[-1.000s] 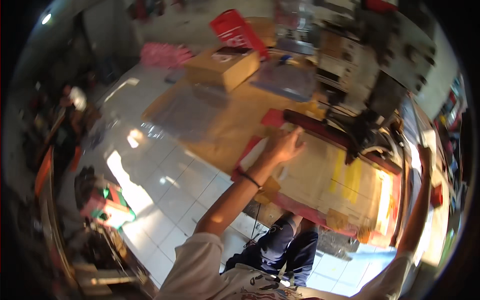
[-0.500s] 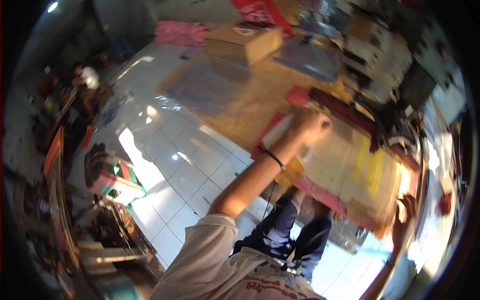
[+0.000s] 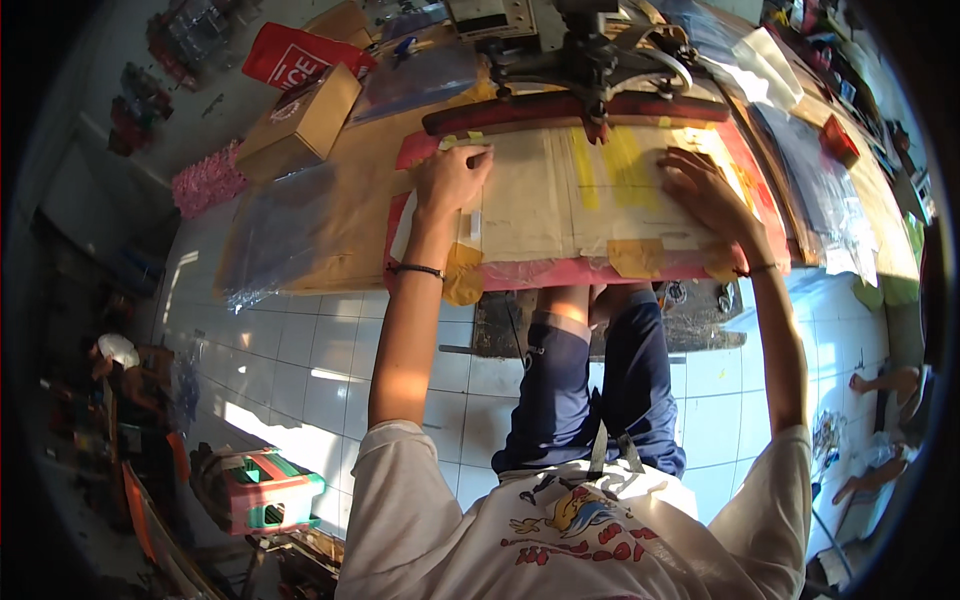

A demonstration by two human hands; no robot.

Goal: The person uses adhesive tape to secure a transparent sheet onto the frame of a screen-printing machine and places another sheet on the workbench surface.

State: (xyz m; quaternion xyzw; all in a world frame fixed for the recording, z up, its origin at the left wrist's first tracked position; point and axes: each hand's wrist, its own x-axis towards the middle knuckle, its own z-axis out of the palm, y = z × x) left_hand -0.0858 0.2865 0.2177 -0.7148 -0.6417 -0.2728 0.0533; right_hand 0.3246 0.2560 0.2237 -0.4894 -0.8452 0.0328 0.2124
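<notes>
My left hand [image 3: 452,180] is closed at the far left corner of a taped tan board [image 3: 530,205] with pink edges. Whatever its fingers may hold is hidden. A small whitish strip [image 3: 475,224] lies beside that wrist. My right hand [image 3: 705,190] rests palm down over the right part of the board, fingers loosely spread, nothing visible in them. Just beyond both hands a long dark-red bar [image 3: 650,106] spans the board, carried by a black metal machine arm [image 3: 592,62]. Yellow tape strips [image 3: 625,165] run across the board between the hands.
Clear plastic sheets [image 3: 275,225] lie on the table to the left, near a cardboard box [image 3: 300,125] and a red bag [image 3: 290,60]. More plastic [image 3: 815,165] and a small red box [image 3: 839,141] are at right. A pink-green stool [image 3: 270,492] stands lower left; other people are at both sides.
My view has swung round to face the board squarely. My right hand has come from the board's right edge onto its surface. My left hand stays closed near the far left corner.
</notes>
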